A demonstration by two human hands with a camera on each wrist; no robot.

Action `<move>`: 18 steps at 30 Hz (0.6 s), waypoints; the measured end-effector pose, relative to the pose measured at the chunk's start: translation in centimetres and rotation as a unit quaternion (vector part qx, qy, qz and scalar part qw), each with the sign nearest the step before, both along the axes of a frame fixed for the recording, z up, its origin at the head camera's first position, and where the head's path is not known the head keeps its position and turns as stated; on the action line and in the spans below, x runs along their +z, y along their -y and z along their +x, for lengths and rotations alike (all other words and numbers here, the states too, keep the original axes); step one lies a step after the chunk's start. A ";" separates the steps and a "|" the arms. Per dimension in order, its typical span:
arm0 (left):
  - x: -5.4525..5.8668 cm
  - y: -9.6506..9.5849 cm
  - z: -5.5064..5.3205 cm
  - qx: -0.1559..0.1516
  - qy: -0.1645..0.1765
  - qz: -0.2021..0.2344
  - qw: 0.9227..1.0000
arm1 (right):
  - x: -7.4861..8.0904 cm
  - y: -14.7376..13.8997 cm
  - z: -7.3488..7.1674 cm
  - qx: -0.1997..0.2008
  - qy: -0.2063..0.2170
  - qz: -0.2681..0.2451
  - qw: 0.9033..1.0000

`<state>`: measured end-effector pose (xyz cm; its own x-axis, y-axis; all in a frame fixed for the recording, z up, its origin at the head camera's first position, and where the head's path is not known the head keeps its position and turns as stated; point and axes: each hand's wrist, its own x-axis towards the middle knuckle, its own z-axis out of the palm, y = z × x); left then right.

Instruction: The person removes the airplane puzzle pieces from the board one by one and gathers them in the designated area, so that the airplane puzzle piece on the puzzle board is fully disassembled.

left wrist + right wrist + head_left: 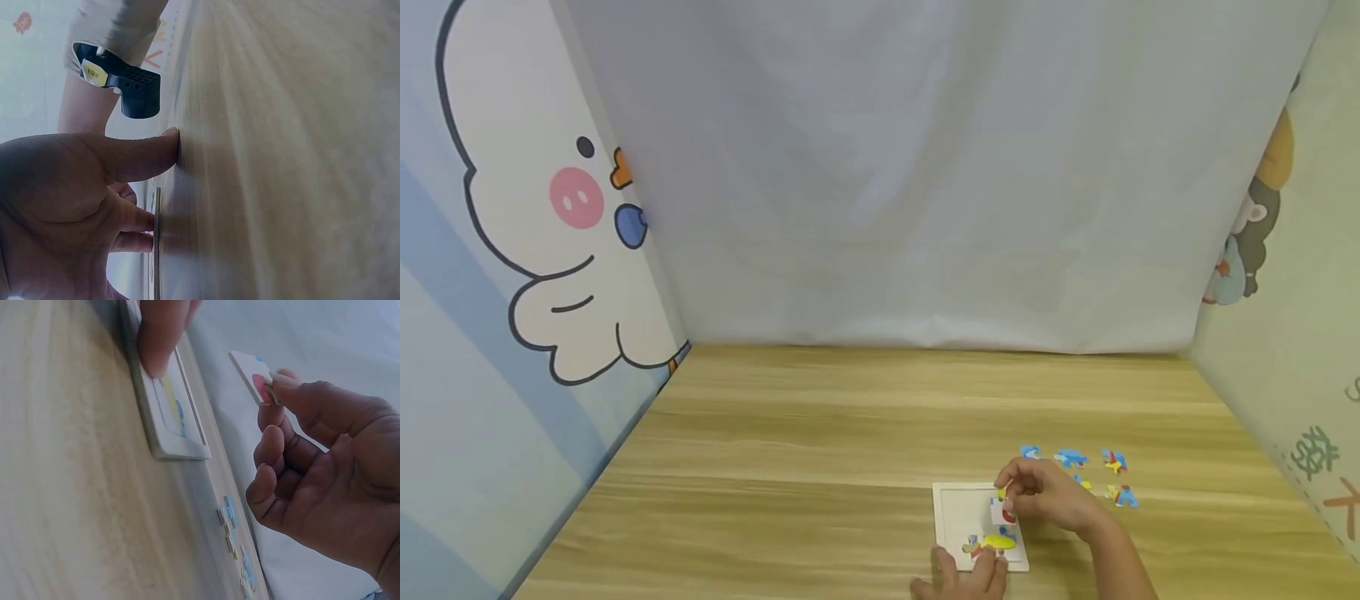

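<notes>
A square puzzle frame [938, 525] lies near the table's front edge, with several joined pieces [998, 542] in its lower right part, one of them bright yellow. My right hand [1051, 497] pinches a white and red puzzle piece [255, 376] between thumb and forefinger, held above the frame's right side. My left hand [964, 579] rests at the frame's front edge, its fingers extended onto the frame and the pieces. In the left wrist view the thumb of the left hand [69, 200] touches the tabletop outside the frame.
Several loose blue, red and yellow puzzle pieces [1071, 457] lie on the wooden table [775, 467] beyond and right of the right hand. A grey-white sheet [887, 183] hangs behind the table, and printed walls stand at both sides.
</notes>
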<state>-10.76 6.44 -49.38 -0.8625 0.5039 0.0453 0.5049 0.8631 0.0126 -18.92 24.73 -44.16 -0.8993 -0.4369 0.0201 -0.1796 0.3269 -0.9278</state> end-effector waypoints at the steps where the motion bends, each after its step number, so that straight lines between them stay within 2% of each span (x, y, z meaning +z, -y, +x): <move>1: 0.1 -0.1 0.0 0.004 0.006 -0.002 1.000 | 0.0 -0.1 0.0 0.001 -0.001 -0.003 1.000; 10: 0.5 0.1 0.2 0.007 0.010 -0.012 1.000 | 0.0 -1.0 0.9 -0.011 0.012 -0.028 0.999; 18: 0.3 0.0 0.5 0.019 -0.069 -0.023 0.997 | -0.3 -2.2 1.5 -0.035 0.007 -0.021 0.999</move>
<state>-10.27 6.42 -49.08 -0.8682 0.4752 0.1431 0.4660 0.8798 -0.0941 -17.39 26.89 -44.42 -0.9276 -0.3728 0.0246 -0.1453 0.2994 -0.9430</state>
